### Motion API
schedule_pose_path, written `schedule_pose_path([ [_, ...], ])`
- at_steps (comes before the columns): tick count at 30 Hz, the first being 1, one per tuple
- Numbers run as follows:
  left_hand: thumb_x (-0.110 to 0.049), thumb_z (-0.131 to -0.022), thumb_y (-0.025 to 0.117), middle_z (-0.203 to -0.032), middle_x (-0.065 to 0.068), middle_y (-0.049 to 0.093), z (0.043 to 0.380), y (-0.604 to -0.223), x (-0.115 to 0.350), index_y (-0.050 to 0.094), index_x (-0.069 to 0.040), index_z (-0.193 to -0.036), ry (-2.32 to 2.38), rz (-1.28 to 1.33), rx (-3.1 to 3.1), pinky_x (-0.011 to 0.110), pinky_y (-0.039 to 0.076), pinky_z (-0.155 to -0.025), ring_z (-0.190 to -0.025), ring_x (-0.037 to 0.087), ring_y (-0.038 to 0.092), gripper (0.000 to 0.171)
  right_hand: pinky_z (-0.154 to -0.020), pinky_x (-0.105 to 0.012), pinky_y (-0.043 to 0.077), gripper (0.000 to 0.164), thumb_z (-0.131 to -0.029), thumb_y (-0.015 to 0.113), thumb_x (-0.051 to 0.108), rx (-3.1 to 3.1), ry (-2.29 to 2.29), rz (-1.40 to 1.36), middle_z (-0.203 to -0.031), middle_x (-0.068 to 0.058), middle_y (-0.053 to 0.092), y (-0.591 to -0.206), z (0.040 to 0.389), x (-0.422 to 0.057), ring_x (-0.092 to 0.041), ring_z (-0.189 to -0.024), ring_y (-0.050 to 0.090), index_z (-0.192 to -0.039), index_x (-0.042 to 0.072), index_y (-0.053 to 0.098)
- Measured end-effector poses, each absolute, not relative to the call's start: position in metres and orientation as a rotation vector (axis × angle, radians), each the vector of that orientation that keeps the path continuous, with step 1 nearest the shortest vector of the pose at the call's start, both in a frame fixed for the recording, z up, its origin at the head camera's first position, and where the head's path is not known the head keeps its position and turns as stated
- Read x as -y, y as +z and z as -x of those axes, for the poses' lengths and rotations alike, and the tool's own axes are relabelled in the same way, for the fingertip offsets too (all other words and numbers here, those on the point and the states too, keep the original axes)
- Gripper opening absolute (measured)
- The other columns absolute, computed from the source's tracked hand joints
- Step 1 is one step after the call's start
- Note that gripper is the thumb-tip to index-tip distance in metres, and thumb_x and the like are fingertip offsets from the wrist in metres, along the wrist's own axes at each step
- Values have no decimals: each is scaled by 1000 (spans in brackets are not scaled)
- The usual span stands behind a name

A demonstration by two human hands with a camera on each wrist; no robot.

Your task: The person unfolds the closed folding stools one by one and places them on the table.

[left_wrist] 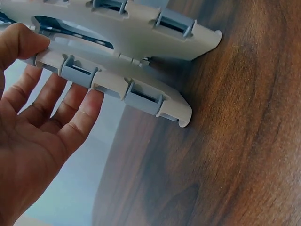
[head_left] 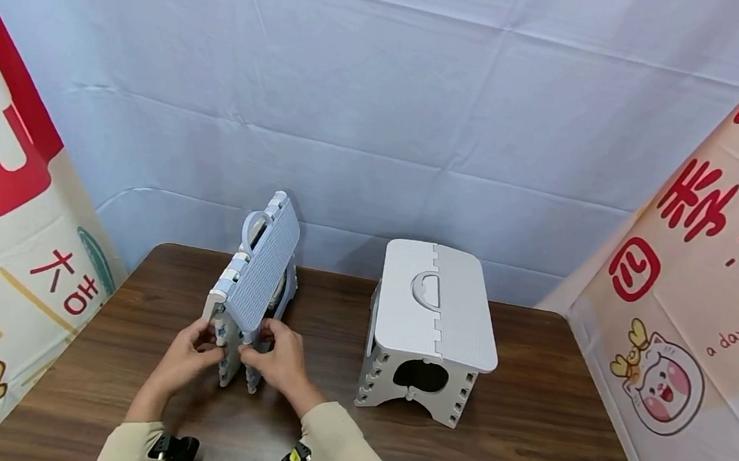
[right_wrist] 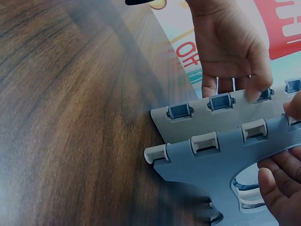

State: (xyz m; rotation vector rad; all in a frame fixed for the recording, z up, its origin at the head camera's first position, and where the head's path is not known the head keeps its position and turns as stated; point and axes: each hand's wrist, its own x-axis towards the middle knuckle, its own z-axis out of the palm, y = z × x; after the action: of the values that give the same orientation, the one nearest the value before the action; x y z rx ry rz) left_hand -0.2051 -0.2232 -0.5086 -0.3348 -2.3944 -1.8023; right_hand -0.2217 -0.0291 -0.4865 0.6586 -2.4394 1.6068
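A blue and pale folding step stool (head_left: 270, 261) stands partly folded on the left side of the table, its top hinged up along the middle with the loop handle on the ridge. My left hand (head_left: 179, 362) pinches the near edge of its left leg panel, thumb on one face and fingers on the other, as the left wrist view shows. On the right leg panel (right_wrist: 202, 162), my right hand (head_left: 286, 359) holds the near edge between thumb and fingers. A gap parts the two leg panels, and their feet are at the tabletop.
A white folding stool (head_left: 403, 295) stands fully unfolded to the right, handle on its flat top. Both are on a dark wooden table (head_left: 546, 425). Behind hangs a pale blue cloth (head_left: 371, 94), with printed cloths (head_left: 694, 321) at the sides.
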Motion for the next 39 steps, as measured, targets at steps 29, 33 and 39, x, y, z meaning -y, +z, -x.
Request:
schedule_pose_path([
  [29, 7, -79, 67, -98, 17, 58, 208, -506, 234, 54, 5, -105, -1751, 329, 2430, 27, 50, -74, -90, 22, 57, 29, -65, -20, 46, 31, -68, 74, 15, 2446, 1641, -560, -84, 1, 60, -486, 221, 17, -19, -79, 60, -94, 7, 59],
  [33, 7, -79, 66, -99, 18, 57, 207, -505, 236, 54, 4, -106, -1759, 301, 2438, 27, 50, -75, -91, 24, 57, 30, -63, -20, 44, 32, -67, 74, 14, 2486, 1616, -567, -86, 0, 59, -483, 221, 15, -24, -77, 59, -94, 7, 57],
  [39, 7, -79, 66, -99, 19, 57, 204, -503, 238, 53, 5, -108, -1762, 303, 2438, 27, 50, -74, -90, 20, 58, 32, -68, -23, 45, 36, -67, 73, 12, 2511, 1630, -576, -89, 0, 58, -479, 220, 12, -27, -83, 57, -97, 6, 55],
])
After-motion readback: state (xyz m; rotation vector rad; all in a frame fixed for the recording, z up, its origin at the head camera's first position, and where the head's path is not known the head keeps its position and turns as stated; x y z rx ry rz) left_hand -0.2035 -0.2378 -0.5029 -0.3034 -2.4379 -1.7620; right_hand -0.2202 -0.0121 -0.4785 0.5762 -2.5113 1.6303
